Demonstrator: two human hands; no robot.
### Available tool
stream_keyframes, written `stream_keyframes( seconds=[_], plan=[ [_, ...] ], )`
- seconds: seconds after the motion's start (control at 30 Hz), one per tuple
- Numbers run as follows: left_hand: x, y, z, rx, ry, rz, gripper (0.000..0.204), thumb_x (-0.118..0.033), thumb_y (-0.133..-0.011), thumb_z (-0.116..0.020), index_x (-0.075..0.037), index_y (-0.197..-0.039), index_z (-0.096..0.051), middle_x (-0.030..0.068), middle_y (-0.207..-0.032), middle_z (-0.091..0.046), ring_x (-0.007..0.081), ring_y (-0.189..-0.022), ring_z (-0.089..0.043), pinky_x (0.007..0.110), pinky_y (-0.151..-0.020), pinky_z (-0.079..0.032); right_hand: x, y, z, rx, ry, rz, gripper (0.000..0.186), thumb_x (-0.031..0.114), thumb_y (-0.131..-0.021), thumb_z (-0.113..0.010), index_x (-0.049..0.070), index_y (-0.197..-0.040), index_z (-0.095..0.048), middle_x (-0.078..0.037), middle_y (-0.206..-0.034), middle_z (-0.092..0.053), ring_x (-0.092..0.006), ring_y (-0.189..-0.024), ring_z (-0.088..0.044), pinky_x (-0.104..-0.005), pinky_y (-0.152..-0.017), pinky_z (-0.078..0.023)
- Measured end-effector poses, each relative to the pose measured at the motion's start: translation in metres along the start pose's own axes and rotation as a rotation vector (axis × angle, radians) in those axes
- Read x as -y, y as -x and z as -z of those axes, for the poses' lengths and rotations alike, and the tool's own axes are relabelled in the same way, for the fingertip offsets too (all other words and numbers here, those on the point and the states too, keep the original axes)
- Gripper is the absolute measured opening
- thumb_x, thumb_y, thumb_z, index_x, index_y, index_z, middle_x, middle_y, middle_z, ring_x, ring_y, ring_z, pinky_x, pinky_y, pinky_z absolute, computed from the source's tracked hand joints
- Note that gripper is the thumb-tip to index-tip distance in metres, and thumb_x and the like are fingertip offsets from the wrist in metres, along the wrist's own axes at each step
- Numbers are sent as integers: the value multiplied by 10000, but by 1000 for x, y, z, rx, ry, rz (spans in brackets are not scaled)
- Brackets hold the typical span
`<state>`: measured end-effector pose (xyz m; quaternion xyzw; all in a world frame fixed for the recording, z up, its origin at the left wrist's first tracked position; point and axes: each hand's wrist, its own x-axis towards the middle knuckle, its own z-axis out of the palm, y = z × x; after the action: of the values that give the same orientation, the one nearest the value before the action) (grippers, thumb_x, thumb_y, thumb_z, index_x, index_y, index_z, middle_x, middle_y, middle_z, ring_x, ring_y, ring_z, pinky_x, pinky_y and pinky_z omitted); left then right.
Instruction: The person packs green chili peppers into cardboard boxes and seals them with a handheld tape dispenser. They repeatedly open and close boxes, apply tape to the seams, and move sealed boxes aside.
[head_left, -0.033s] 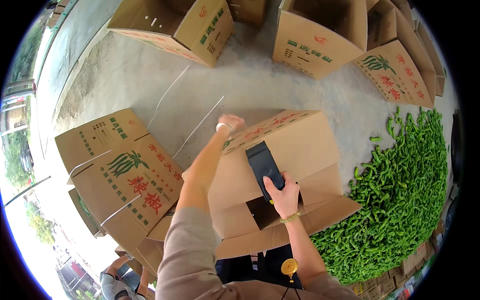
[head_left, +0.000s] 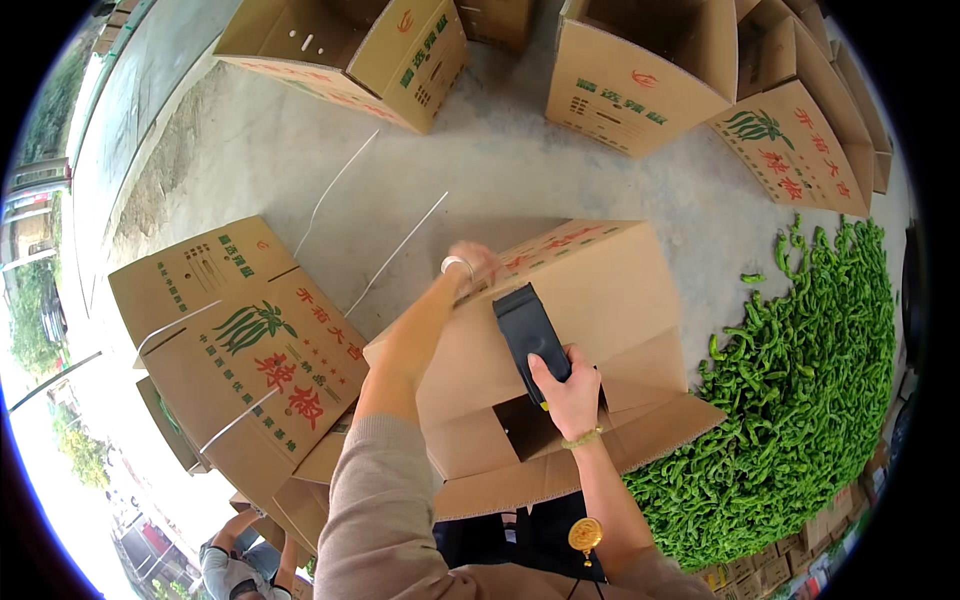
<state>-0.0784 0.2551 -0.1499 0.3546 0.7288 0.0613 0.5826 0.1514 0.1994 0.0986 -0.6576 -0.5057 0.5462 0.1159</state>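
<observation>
An open cardboard box (head_left: pixel 550 335) stands in front of me with its flaps up. My right hand (head_left: pixel 570 392) is closed around a black boxy handheld tool (head_left: pixel 527 335) with a small yellow part near the grip; its exact kind does not show. The tool lies over the inside of the box, close to its far wall. My left hand (head_left: pixel 474 266), with a bracelet at the wrist, reaches past the box's far left edge, against the outer printed side. Its fingers are smeared by motion, so their pose is unclear.
Flattened printed cartons (head_left: pixel 250 345) with white straps lean at the left. Heaped green peppers (head_left: pixel 790 400) cover the floor at the right. Open boxes (head_left: pixel 640 85) stand along the far side. White straps (head_left: pixel 398 250) lie on the concrete. Another person (head_left: pixel 240 560) works at lower left.
My left hand has shifted slightly right and down along the box's outer side. My right hand and the black tool have barely moved.
</observation>
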Motion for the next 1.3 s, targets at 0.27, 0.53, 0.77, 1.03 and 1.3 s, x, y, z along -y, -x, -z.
stream_keyframes(
  seconds=[0.27,0.53,0.77,1.03,1.3],
  plan=[
    [-37,123,15,-244,-646,-146,748,-517,-869,-456,-144,-1454,-176,138,-1524,-10,383,-1382,-98,576,-1082,-137,-14,-12,-2,2,142,-5,489,439,-745,-679,-33,-847,-603,-202,-691,-635,-345,-682,-643,-390,-624,-496],
    [-20,401,-142,-289,-675,-373,1061,-685,-664,-591,40,-1375,-285,294,-1453,-156,426,-1358,-159,610,-1059,-135,-15,-5,-4,15,155,37,565,523,-767,-602,-33,-865,-625,-211,-744,-650,-374,-736,-632,-426,-681,-490],
    [29,253,-130,-497,-747,-365,1037,-691,-705,-539,-18,-1424,-213,163,-1504,-138,304,-1399,-93,588,-1086,-17,-39,91,51,33,-129,-12,384,318,-822,-666,-30,-974,-612,-97,-846,-653,-129,-763,-596,-298,-690,-480],
    [43,259,-138,-537,-770,-379,1033,-649,-738,-544,-40,-1449,-107,146,-1521,-55,306,-1405,-45,604,-1079,1,-345,250,118,-82,290,-235,460,412,-770,-681,-39,-816,-605,-198,-692,-629,-303,-656,-645,-393,-611,-486],
    [36,258,-138,-539,-755,-422,953,-605,-773,-538,-58,-1447,-144,143,-1520,-75,306,-1402,-77,593,-1084,-15,-336,95,26,-139,176,-180,528,485,-747,-636,-38,-817,-624,-242,-715,-624,-374,-712,-631,-409,-621,-465]
  ],
)
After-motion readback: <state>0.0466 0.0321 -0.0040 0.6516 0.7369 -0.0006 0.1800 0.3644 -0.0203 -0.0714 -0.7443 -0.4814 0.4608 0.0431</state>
